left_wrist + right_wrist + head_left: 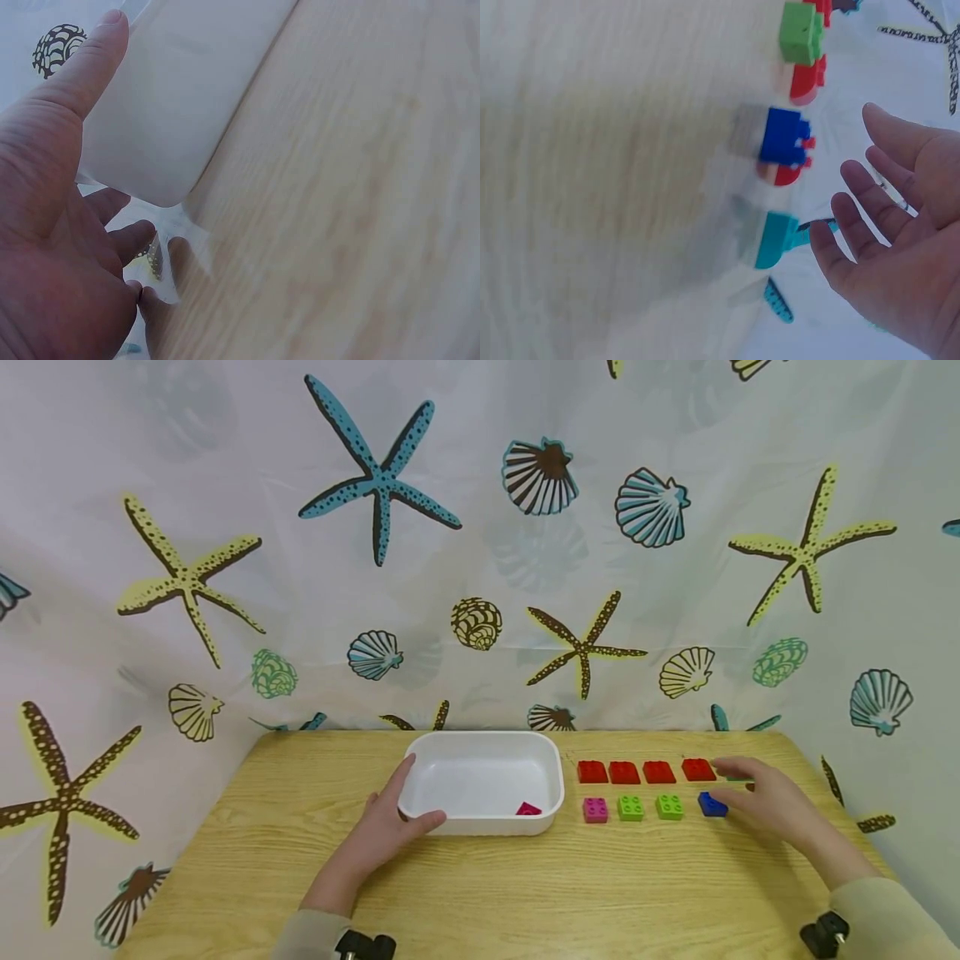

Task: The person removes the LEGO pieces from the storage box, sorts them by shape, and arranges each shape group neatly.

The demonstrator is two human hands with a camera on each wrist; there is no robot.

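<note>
My left hand point(382, 825) holds the left end of a white plastic tub point(487, 827), thumb at the front rim and fingers along the side. Inside the tub, at its front right, lies a small crimson toy brick point(528, 810). Over the right end of two rows of toy bricks hovers my right hand point(772, 802), fingers spread and nothing in them. Nearest to it are a blue brick point(782, 136), a teal brick point(775, 240) mostly hidden by the hand in the head view, and a red brick point(698, 769).
Red bricks point(625, 772) with sloped sides line the back row. The front row has a magenta brick point(596, 810) and two lime green bricks point(669, 807). Behind the wooden table point(525, 893) hangs a curtain point(480, 552) printed with shells and starfish.
</note>
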